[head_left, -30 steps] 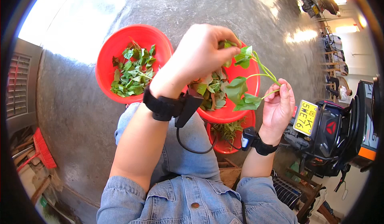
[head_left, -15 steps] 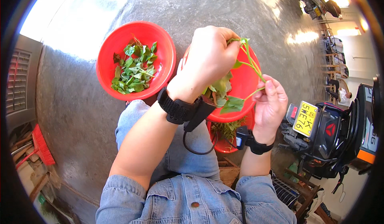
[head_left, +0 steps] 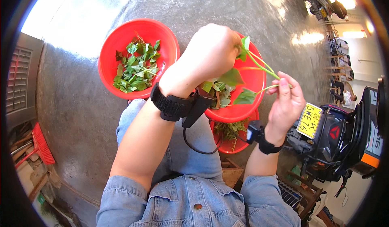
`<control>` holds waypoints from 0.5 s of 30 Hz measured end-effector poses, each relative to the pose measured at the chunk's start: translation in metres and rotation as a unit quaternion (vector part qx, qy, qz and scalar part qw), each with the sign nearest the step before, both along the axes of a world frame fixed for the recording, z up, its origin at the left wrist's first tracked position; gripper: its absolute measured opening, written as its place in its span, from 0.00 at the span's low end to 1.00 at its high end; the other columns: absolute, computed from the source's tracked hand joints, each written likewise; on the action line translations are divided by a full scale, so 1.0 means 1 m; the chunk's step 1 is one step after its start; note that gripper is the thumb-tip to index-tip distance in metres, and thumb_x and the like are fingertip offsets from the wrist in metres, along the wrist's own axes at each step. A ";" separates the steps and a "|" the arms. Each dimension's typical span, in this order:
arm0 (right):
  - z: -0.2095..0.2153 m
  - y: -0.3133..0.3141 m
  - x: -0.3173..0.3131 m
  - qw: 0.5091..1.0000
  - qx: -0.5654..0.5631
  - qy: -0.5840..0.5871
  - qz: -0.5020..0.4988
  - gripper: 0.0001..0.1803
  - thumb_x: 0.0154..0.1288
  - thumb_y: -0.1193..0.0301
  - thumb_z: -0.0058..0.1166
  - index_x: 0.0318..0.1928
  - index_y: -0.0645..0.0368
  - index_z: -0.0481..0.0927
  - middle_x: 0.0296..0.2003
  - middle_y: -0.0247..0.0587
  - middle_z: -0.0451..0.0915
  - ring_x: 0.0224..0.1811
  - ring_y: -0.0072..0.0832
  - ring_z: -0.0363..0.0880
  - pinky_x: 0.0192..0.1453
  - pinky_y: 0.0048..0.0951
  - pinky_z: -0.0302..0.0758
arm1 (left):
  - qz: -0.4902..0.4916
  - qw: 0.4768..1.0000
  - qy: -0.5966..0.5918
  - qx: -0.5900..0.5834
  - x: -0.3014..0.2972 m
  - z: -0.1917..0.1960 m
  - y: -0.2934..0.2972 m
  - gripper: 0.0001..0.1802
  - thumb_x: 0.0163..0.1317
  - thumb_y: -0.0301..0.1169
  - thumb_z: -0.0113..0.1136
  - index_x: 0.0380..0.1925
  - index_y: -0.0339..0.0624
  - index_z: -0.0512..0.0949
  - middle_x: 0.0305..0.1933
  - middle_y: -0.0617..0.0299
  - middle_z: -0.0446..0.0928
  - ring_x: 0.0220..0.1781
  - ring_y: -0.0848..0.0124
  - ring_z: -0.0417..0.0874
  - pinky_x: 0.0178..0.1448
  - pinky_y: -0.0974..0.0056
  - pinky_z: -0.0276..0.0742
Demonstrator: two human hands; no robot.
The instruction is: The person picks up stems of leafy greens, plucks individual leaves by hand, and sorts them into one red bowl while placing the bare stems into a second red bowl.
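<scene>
My right hand (head_left: 287,101) pinches a leafy green stem (head_left: 265,68) between thumb and fingers. The stem forks, with a few leaves on its ends. My left hand (head_left: 216,50) is curled at the stem's upper leaf (head_left: 244,48); its fingertips are mostly hidden behind the back of the hand. A blurred leaf hangs just below it. Both hands are over a red basin (head_left: 253,87) that holds a heap of leaves (head_left: 221,93), partly covered by my left arm. To the left, another red basin (head_left: 106,60) contains loose green leaves (head_left: 135,71).
A lower red container (head_left: 253,119) with thin green stems (head_left: 233,131) sits below the right basin, near my knees. A parked motorbike (head_left: 336,131) stands close on the right. A red broom (head_left: 42,146) is at the left, on the concrete floor (head_left: 77,137).
My right hand has moved right and slightly down with the stem. My left hand has turned so its fingers are more hidden, and a blurred leaf now shows below it.
</scene>
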State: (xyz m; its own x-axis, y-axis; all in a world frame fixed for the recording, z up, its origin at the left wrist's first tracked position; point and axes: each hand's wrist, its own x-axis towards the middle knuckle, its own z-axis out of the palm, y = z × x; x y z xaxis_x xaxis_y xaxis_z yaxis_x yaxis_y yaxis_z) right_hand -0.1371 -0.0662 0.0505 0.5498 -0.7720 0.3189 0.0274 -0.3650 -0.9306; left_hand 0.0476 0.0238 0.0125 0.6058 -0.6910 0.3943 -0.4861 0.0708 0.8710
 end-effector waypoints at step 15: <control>-0.002 -0.006 -0.012 0.991 -0.067 0.077 0.085 0.06 0.62 0.79 0.52 0.38 0.69 0.79 0.29 0.38 0.76 0.29 0.20 0.75 0.33 0.19 0.72 | -0.012 0.996 0.080 -0.041 0.008 0.013 0.005 0.07 0.56 0.27 0.59 0.30 0.34 0.81 0.27 0.58 0.81 0.28 0.74 0.81 0.33 0.70 0.76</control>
